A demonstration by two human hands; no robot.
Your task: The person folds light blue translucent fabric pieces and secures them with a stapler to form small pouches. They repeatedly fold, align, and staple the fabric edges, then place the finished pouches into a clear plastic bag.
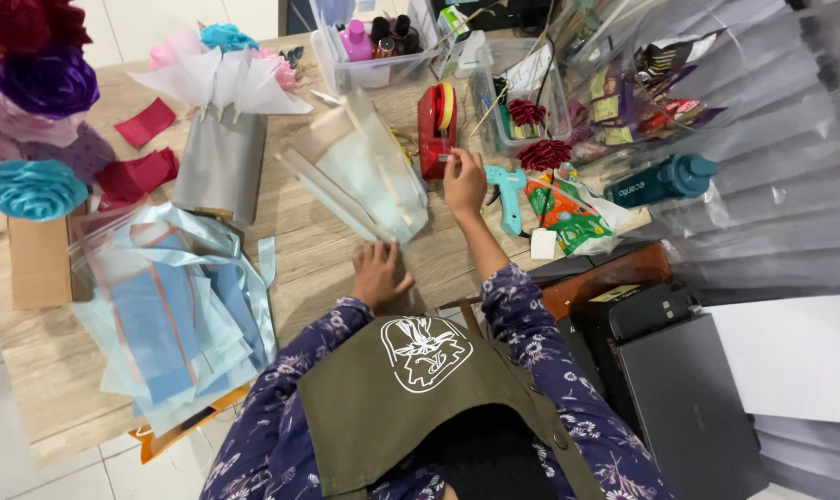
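Wooden table [327, 250], seen from the head cam, packed w/ craft stuff. Left hand [380, 273] lies flat near the table's front edge, fingers spread, palm down on the lower end of a clear wrap cone [369, 171] w/ pale blue paper inside; it presses rather than grips. Cone runs up and away from the person, tilted left.

Right hand [463, 181] is up by the red tape dispenser [436, 130], thumb and forefinger pinched on a small strip of tape at the dispenser's near end; other fingers loosely curled. Dispenser sits just right of the cone, touching or nearly so, can't tell which.

Around: teal glue gun [508, 196] just right of the right hand, then a colourful plastic packet [568, 218] and a dark teal bottle [661, 181] lying on its side. Behind the dispenser, a clear tub [513, 102] w/ red ribbon roses [542, 153] at its near side. Clear bin w/ bottles [374, 51] at the back edge. Left of the cone: grey paper wrap w/ white tissue [221, 139], red cloth scraps [142, 148], stack of blue and clear sheets [175, 315] near the front left, blue and purple fabric roses [36, 139] at far left. Sheets of clear film [772, 139] crowd the right side, overhanging the table end.
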